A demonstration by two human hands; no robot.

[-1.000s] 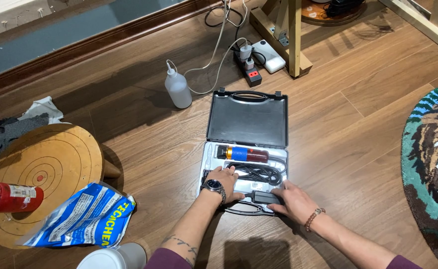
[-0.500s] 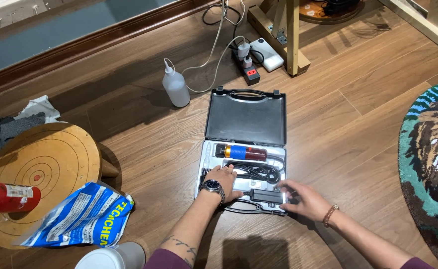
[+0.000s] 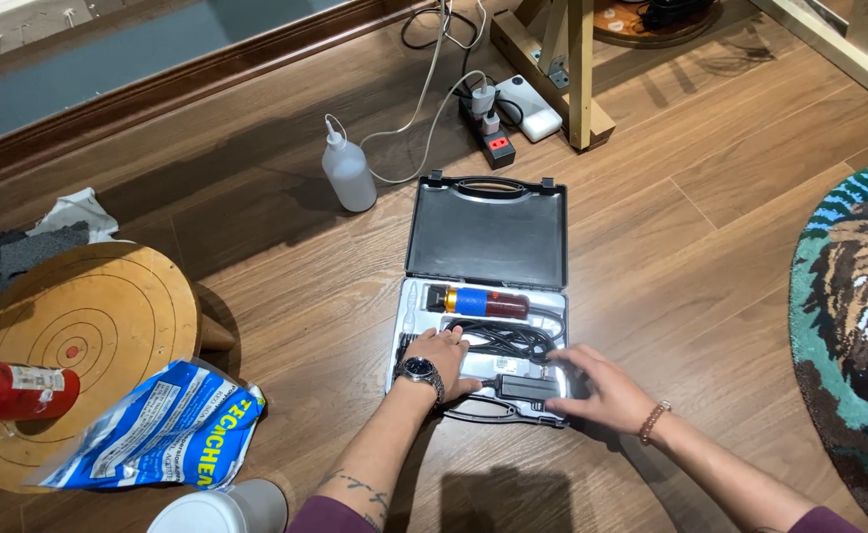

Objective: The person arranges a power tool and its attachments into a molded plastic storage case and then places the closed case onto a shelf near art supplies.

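Right hand (image 3: 597, 387), fingers spread flat, presses a black adapter (image 3: 531, 387) at the near edge of the open case (image 3: 483, 296) on the floor. Left hand (image 3: 442, 357), fingers loosely spread, rests on the coiled cord (image 3: 501, 339); beyond lies the blue-banded clipper (image 3: 485, 302).
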